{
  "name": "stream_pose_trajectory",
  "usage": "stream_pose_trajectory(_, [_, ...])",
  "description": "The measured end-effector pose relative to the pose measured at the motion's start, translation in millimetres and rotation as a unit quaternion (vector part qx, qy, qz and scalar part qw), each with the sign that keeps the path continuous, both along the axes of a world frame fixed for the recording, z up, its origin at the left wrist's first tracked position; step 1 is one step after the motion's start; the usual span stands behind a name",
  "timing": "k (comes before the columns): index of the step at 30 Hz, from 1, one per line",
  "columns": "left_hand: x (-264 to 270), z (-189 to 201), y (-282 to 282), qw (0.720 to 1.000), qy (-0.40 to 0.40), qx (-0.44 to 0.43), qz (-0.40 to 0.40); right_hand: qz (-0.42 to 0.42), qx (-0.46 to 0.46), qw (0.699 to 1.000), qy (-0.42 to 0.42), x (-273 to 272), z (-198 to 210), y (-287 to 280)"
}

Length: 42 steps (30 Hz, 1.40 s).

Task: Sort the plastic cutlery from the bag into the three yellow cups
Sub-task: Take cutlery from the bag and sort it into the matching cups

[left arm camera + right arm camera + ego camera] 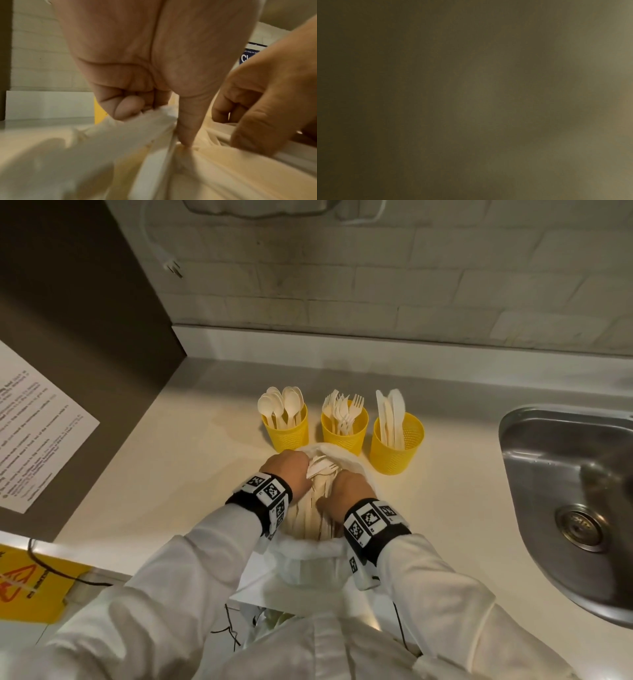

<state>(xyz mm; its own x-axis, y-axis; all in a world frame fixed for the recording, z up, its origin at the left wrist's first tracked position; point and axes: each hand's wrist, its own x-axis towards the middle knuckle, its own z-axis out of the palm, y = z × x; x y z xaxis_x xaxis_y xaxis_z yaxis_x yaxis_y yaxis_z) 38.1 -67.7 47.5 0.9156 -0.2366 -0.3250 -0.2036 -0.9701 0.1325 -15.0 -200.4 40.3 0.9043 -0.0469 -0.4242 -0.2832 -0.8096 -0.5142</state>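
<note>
**Hands at the mouth of the cutlery bag**

Cutlery of pale cream plastic [320,474] lies bunched inside a translucent white plastic bag [308,556] that sits on the off-white surface [154,474] at its near edge, directly in front of the person. The left hand [286,470] has its grip closed on the bag's rim: in the left wrist view the curled fingers [126,106] bunch a fold of the film while the thumb points down into the opening. The right hand [346,491] is just beside it, touching the far right side of the bag mouth with its fingers bent; whether its grip holds the film or a piece of cutlery I cannot tell, and the right wrist view is only a dark blur.

Behind the bag stand three yellow perforated plastic cups in a row. The left yellow cup [291,433] holds spoons, the middle yellow cup [346,436] forks, the right yellow cup [397,450] knives, all upright. A stainless steel sink [548,460] is set into the surface at the right, and a printed paper notice [37,433] hangs on the dark panel at the left.
</note>
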Motion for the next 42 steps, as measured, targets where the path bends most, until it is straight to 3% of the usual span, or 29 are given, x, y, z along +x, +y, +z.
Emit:
stream_pose_trajectory(8, [-4, 10, 3, 0.998, 0.019, -0.054, 0.039, -0.074, 0.072, 0.994, -0.026, -2, 3, -8])
stream_pose_trajectory(16, [-15, -17, -3, 0.994, 0.073, -0.013, 0.080, -0.034, 0.030, 0.999, -0.008, -1, 0, 1])
stream_pose_trajectory(22, [-13, -27, -3, 0.988, 0.100, -0.051, 0.106, -0.053, 0.031, 0.998, -0.015, 0, -4, 2])
stream_pose_trajectory(28, [-22, -32, 4, 0.972, 0.106, -0.145, 0.152, -0.064, 0.062, 0.996, -0.021, -2, -13, -2])
stream_pose_trajectory(42, [-34, -20, 1, 0.958, 0.122, -0.220, 0.137, -0.062, 0.161, 0.985, 0.000, -1, -13, -15])
